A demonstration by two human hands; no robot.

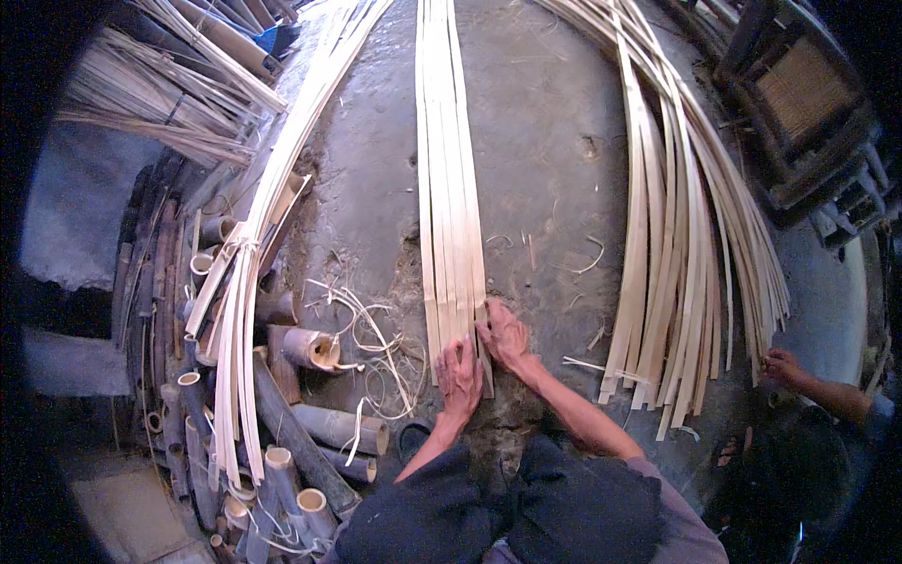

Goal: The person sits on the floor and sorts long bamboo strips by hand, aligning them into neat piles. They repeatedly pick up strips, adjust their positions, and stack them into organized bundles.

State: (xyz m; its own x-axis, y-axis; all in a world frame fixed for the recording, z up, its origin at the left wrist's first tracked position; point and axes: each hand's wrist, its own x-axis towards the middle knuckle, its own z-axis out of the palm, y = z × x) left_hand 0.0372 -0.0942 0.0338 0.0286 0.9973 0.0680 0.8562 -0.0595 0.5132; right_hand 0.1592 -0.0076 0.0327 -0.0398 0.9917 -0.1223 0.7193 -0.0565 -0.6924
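Several long pale bamboo strips (449, 207) lie side by side on the floor, running away from me. My left hand (459, 376) rests flat over their near ends, fingers stretched out along the strips. At the right edge of this row, my right hand (507, 335) has its fingers bent around the outermost strip, with the thumb side toward the others. Its fingertips are partly hidden.
To the right lies a fanned bundle of bamboo strips (648, 310); another person's hand (787, 369) is by its near end. On the left are a tied strip bundle (246, 310), cut bamboo tubes (343, 428) and curled shavings (376, 329). A wooden chair (799, 103) stands far right.
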